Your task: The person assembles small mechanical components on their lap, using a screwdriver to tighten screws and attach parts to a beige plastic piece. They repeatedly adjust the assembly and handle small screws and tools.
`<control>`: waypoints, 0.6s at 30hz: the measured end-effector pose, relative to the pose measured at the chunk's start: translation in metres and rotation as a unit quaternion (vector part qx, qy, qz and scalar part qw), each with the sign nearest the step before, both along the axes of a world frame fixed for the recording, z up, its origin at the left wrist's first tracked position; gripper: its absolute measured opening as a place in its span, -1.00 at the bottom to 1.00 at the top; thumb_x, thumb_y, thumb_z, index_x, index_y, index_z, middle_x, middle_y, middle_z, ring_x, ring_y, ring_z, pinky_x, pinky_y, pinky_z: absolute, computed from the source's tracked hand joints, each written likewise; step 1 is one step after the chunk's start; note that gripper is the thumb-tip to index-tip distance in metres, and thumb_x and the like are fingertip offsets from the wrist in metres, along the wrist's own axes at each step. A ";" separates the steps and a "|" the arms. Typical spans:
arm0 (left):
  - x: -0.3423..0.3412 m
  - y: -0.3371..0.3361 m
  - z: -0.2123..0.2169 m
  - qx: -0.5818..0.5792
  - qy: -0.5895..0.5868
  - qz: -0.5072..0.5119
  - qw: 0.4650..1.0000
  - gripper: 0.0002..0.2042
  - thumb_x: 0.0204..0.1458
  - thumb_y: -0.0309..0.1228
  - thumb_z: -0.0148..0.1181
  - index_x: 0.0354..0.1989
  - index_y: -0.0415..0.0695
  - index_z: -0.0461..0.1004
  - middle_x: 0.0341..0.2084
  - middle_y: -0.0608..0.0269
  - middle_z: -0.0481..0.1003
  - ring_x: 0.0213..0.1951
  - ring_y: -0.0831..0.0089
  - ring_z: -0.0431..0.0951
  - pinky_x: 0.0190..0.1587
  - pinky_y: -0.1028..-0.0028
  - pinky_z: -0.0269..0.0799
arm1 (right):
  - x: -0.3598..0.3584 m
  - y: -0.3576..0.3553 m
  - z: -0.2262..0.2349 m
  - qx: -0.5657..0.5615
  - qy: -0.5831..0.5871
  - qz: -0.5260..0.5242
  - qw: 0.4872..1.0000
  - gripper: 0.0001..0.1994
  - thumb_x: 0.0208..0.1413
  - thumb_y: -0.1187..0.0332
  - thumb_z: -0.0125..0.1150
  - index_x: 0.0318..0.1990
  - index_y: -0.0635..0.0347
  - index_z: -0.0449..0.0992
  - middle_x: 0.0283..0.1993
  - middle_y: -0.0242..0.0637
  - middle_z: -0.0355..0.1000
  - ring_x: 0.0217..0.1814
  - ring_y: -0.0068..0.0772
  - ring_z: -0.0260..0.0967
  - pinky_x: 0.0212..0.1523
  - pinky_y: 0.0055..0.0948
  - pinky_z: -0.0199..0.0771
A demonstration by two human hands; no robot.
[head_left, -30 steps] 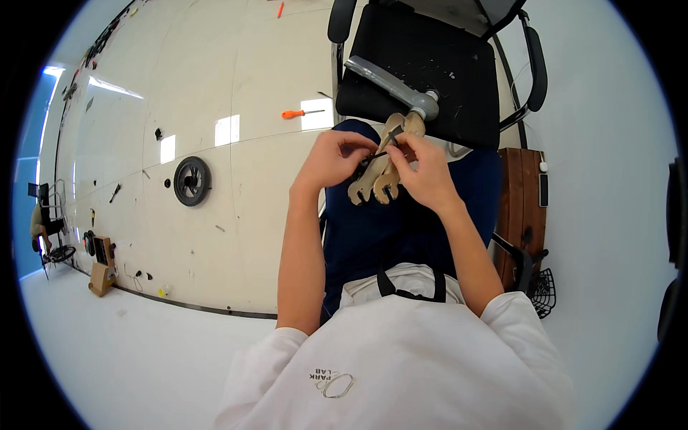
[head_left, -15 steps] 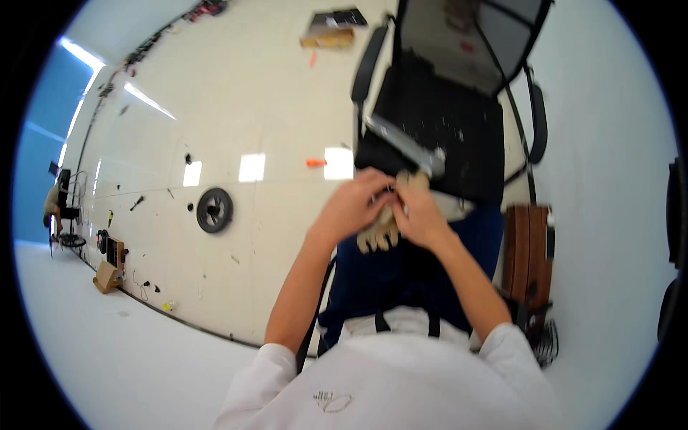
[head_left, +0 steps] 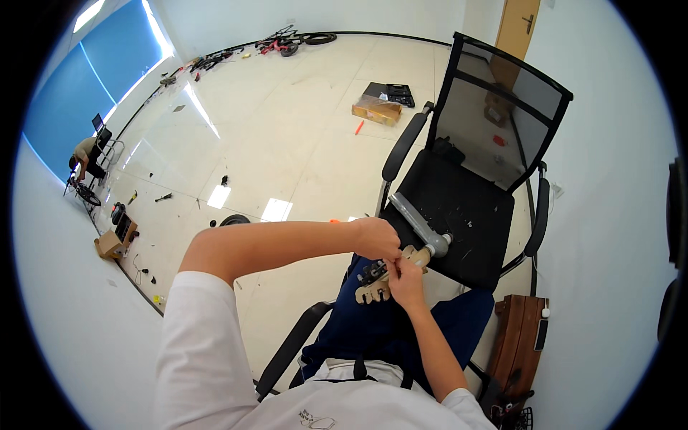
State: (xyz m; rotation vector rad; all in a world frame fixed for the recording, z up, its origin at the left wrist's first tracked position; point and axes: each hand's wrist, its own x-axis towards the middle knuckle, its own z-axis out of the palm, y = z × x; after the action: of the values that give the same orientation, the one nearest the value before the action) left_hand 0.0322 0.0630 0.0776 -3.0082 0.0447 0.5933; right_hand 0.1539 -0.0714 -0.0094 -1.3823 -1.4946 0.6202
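Note:
My left hand is closed, its forearm lying across from the left. What its fingers grip is hidden. My right hand pinches a tan piece with a notched, finger-like end, held over my lap. Small black parts show beside that piece, below my left hand. Just beyond my hands a grey tube with a rounded end lies on the black seat of an office chair. Its rounded end meets the tan piece; whether they are joined I cannot tell.
A wooden box stands at right by the wall. Farther off on the floor are a carton and an open black case. A wheel is partly behind my left arm. Another person bends over a bike at far left.
My left elbow has swung out and up, so the forearm now lies sideways. The view has tilted up, bringing in the far wall. Black parts now show beside the tan piece.

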 end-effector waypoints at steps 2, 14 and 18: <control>0.000 0.004 -0.001 -0.040 -0.006 0.018 0.999 -0.89 0.05 -0.43 0.17 -0.34 -0.19 0.54 -0.41 0.12 0.60 -0.26 0.13 0.64 -0.26 0.21 0.57 | -0.001 -0.001 -0.002 -0.006 0.001 -0.006 1.000 -0.83 0.22 0.39 0.22 -0.35 0.33 0.51 -0.43 0.07 0.45 -0.37 0.22 0.43 -0.39 -0.05 0.38; -0.006 -0.069 -0.017 -0.018 -0.222 0.477 0.850 -0.68 0.07 -0.26 0.12 -0.59 -0.22 0.59 -0.60 -0.10 0.56 -0.45 -0.04 0.61 -0.37 0.07 0.54 | 0.006 0.018 -0.004 -0.031 0.051 0.043 0.997 -0.84 0.01 0.48 0.22 -0.23 0.27 0.57 -0.31 -0.01 0.53 -0.26 0.08 0.51 -0.23 -0.17 0.51; 0.016 -0.096 -0.023 -0.036 -0.320 0.608 0.725 -0.67 0.08 -0.27 0.13 -0.59 -0.26 0.61 -0.65 -0.12 0.53 -0.51 -0.12 0.57 -0.36 0.06 0.51 | 0.005 0.005 0.004 -0.014 0.087 -0.005 0.996 -0.82 -0.01 0.45 0.31 -0.23 0.27 0.58 -0.36 -0.05 0.56 -0.29 -0.02 0.56 -0.27 -0.25 0.53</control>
State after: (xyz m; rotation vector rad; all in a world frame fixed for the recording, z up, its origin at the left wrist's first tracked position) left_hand 0.0486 -0.0328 0.0547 -2.6694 -2.0143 -0.5147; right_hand 0.1586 -0.0660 -0.0051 -1.3204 -1.3436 0.7383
